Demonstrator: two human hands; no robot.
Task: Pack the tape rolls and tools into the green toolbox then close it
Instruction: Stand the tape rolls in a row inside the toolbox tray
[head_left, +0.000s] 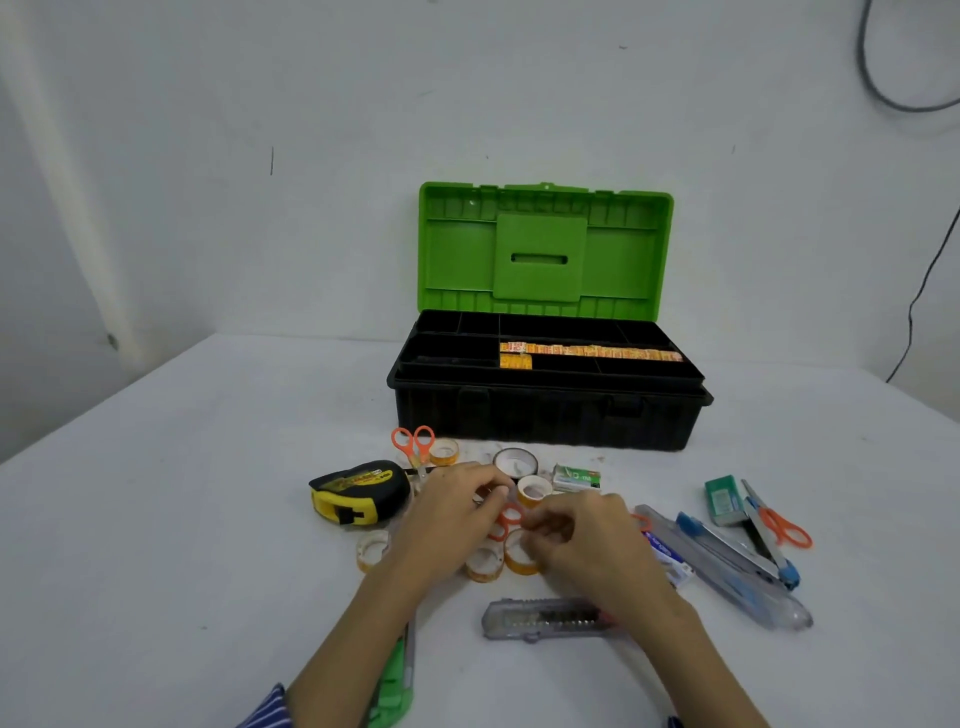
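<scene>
both hands (511, 525) over tape rolls (519, 553); toolbox (545, 405) open.

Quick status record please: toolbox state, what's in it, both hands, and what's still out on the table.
toolbox: lid up, tray showing
in tray: orange-yellow strips only
left hand: over the tape rolls, fingers curled, grip unclear
right hand: same cluster, grip unclear
still on table: tape measure, two scissors, clear cutter, staple boxes
packed: no rolls or tools yet
</scene>
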